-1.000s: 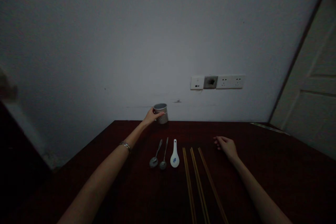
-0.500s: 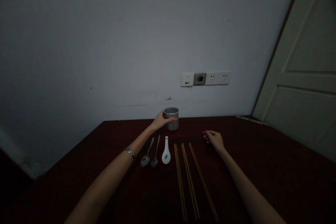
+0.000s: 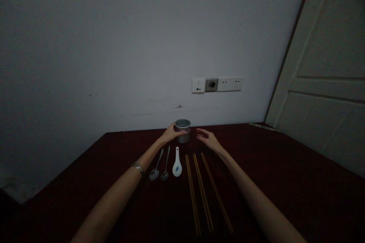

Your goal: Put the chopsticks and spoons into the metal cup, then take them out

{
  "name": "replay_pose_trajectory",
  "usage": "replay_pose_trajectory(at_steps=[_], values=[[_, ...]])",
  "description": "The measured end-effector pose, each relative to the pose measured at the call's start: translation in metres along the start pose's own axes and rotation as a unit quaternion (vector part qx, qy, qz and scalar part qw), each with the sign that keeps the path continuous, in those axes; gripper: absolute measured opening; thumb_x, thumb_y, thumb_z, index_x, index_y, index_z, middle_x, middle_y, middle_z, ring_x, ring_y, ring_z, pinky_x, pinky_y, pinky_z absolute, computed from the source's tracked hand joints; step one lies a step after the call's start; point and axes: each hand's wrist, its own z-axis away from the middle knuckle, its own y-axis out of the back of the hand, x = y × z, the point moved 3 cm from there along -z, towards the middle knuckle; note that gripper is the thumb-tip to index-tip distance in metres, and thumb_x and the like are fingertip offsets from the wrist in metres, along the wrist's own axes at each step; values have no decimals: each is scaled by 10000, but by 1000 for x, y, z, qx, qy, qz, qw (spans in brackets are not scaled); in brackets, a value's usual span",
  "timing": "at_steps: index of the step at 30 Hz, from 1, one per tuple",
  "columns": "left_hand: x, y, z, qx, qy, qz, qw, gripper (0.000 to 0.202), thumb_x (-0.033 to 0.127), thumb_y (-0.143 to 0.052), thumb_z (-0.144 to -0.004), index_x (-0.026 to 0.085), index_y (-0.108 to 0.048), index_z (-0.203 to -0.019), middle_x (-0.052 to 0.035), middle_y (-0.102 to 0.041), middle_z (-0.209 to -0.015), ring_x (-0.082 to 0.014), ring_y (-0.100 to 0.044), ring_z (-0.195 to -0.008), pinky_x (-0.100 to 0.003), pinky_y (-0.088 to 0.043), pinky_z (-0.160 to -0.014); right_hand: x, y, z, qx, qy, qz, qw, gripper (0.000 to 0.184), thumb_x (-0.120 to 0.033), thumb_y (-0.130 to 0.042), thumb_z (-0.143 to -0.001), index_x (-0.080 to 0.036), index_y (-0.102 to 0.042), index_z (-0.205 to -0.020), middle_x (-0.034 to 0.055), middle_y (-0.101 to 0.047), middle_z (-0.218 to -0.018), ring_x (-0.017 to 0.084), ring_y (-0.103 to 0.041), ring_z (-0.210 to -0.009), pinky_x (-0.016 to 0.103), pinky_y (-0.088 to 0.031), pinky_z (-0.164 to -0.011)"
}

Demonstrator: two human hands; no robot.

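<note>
In the head view, your left hand [image 3: 170, 134] grasps the metal cup [image 3: 184, 138] from its left side, the thumb across the front and the fingers mostly hidden behind the wall of it. The metal cup is near the far edge of the surface [image 3: 137, 140], about midway between the far left and far right corners. Its axis is upright and its mouth faces up; whether the base rests on the surface or is slightly raised, you cannot tell from here.

Your right hand [image 3: 209, 140] is released, holding nothing, its fingers loosely extended toward the left. The metal cup lies just left of those fingertips, across a visible gap, so it sits between your hands: the left one touches it and is the nearer, the right one is apart.

Closer to your near edge, two metal spoons [image 3: 154, 175] and a white spoon [image 3: 177, 169] lie with handles toward the far edge. To their right are three sets of chopsticks [image 3: 201, 190], long axes running from the near edge toward the far edge, the rightmost set slanting most. Your right forearm passes to the right of them.
</note>
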Motion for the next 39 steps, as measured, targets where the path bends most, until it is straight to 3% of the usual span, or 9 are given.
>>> replay_pose_trajectory(at_steps=[4, 8, 19, 39], values=[[0, -2, 1, -16, 9, 2, 1000, 606, 259, -741, -562, 115, -508, -1103, -139, -581, -1108, -224, -538, -1015, -387, -380, -906, -10, -28, 0, -55, 3, -68, 996, 567, -105, -579, -572, -176, -537, -1133, 97, -508, -1233, 222, -545, -1035, 366, -433, -887], [-6, -2, 0, -36, 1, 3, 999, 602, 258, -744, -562, 114, -510, -1098, -135, -578, -1108, -216, -536, -1011, -380, -376, -911, -9, -39, 4, -93, 19, -101, 990, 600, -82, -544, -571, -180, -514, -1162, 94, -522, -1218, 218, -545, -1039, 367, -423, -902], [-17, -3, 6, -76, 11, 21, 997, 609, 257, -733, -576, 108, -501, -1119, -160, -555, -1134, -219, -526, -1023, -401, -357, -921, 6, -40, 7, -87, -11, -77, 993, 562, -53, -534, -564, -169, -528, -1113, 96, -522, -1216, 211, -553, -1025, 346, -436, -887], [-33, -2, 10, -68, 28, 13, 997, 647, 287, -751, -548, 109, -496, -1115, -140, -565, -1124, -224, -527, -1029, -381, -368, -921, 10, -38, 11, -81, -56, -71, 993, 441, -111, -557, -613, -143, -530, -1052, 124, -586, -1110, 206, -589, -946, 349, -469, -814]])
